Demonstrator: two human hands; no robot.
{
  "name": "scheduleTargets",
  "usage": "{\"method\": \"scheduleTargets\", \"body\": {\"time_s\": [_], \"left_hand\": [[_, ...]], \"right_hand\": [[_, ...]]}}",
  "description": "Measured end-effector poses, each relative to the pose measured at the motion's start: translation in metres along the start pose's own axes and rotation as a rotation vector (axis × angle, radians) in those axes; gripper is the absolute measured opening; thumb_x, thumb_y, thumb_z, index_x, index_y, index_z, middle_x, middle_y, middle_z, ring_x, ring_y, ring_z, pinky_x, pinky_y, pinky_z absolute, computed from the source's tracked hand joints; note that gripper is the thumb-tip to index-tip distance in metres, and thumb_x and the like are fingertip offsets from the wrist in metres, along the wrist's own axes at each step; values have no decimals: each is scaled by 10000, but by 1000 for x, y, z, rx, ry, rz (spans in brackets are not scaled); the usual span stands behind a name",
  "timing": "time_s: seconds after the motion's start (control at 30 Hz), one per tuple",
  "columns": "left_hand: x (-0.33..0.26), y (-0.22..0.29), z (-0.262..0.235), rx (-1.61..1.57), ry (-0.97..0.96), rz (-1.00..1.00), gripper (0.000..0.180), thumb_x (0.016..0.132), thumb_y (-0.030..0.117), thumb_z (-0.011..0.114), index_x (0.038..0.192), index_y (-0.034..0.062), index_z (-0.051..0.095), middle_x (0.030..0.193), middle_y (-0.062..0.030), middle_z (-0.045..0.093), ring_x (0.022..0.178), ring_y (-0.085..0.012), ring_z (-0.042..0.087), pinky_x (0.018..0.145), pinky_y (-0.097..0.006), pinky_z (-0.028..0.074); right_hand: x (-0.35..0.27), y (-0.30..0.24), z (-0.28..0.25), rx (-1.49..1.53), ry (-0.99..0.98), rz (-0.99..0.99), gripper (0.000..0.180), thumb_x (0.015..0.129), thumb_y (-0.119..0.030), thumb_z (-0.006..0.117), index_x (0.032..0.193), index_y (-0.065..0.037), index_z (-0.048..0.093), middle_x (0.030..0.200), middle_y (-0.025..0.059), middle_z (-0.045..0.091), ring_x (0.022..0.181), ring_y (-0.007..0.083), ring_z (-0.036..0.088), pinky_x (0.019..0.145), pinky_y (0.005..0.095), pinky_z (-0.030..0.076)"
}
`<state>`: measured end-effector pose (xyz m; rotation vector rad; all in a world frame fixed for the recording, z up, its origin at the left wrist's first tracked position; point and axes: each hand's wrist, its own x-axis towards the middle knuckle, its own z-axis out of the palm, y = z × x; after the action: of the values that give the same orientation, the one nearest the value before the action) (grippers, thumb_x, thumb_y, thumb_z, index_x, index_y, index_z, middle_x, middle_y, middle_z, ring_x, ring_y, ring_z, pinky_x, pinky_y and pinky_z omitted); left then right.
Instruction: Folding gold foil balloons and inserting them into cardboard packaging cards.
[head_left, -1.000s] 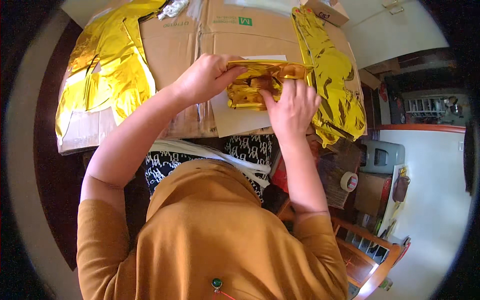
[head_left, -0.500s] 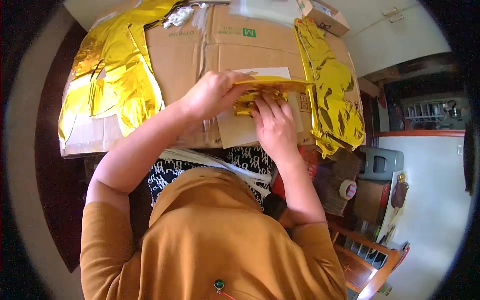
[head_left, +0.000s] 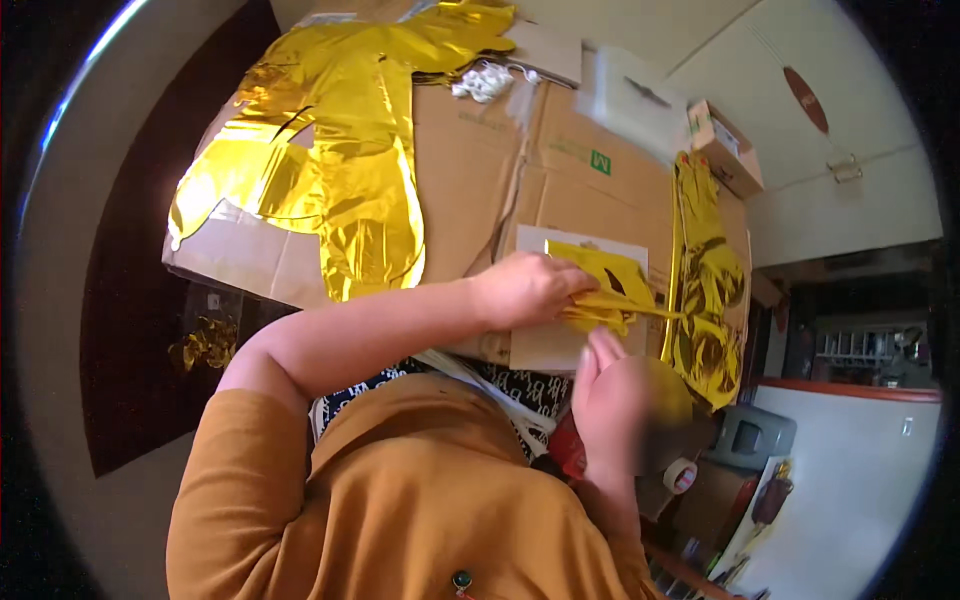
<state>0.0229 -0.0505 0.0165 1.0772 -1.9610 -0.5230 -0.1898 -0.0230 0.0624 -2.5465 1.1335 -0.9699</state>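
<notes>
My left hand point(head_left: 530, 288) is closed on the edge of a folded gold foil balloon point(head_left: 612, 272), pinching it between thumb and fingers. The shiny foil lies flat over a white card point(head_left: 540, 343), with a narrow strip running off to the right. Just below the foil, my right hand point(head_left: 606, 395) is held with its fingers stretched out, apart from it, and one side is smeared. On the left spreads a stack of large flat gold foil balloons point(head_left: 350, 150). A second gold foil bundle point(head_left: 712, 290) lies lengthwise along the right edge.
All this rests on flattened cardboard point(head_left: 465, 190). White string point(head_left: 483, 82) is bunched at the far side, and a small cardboard box point(head_left: 725, 150) stands at the far right. Below the right edge are a tape roll point(head_left: 680, 476) and a grey plastic stool point(head_left: 757, 437).
My right hand has come off the foil and drawn back toward me. The left hand still grips the foil, which now lies more open on the card. The whole view has turned and shifted.
</notes>
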Motion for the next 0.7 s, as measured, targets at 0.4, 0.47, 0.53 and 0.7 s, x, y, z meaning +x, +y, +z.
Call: {"method": "scheduleTargets", "body": {"time_s": [0.4,0.47,0.53,0.7], "left_hand": [[5,-10,3,95,-31,29,405,795,61,634,1198,22,632,1039,-165,694,869,-339,700,793,-427,579],[11,1,2,87,-72,17,389,804,59,621,1190,16,632,1044,-172,693,868,-346,699,792,-427,579],[5,-2,4,86,-46,-23,358,817,61,604,1169,2,628,1020,-176,687,855,-358,691,779,-433,573],[3,-11,6,65,-45,-18,334,819,82,613,1141,-6,620,970,-171,679,821,-358,677,759,-440,559]], "right_hand": [[339,62,132,9,-464,21,283,809,-299,716,940,-52,761,880,154,741,792,310,703,756,365,543],[368,91,161,0,-470,97,354,747,-341,768,958,-56,767,959,167,747,882,304,716,798,371,554],[376,73,189,-126,-462,175,397,722,-339,781,985,-42,758,1023,176,739,950,309,712,830,374,557],[384,58,224,-271,-479,378,492,720,-361,784,1068,-16,733,1149,198,709,1073,356,682,914,393,546]]}}
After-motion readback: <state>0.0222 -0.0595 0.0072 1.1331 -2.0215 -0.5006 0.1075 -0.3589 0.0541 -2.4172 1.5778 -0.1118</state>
